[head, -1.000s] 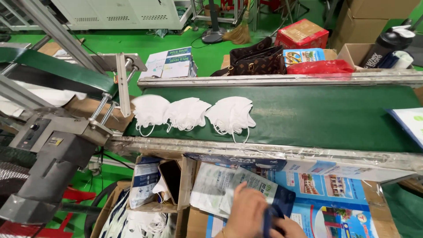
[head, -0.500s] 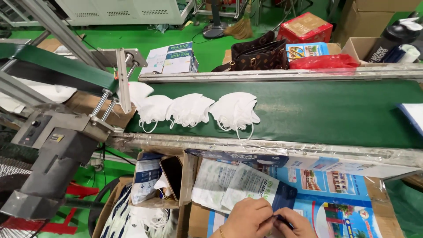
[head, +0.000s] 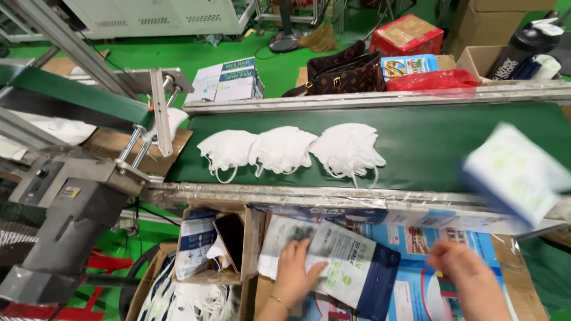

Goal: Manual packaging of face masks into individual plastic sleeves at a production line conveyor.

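Head view: a green conveyor belt [head: 452,148] crosses the frame over a green floor [head: 196,53], with three white masks [head: 285,148] lying near its left end. Below the belt's near edge, the left hand [head: 295,270] presses loosely spread fingers on a white-and-blue pouch [head: 351,267] atop a cardboard box [head: 511,261]. The right hand [head: 467,279] is blurred; its fingers cannot be told. A blurred packet [head: 514,178] is airborne near the belt's right end.
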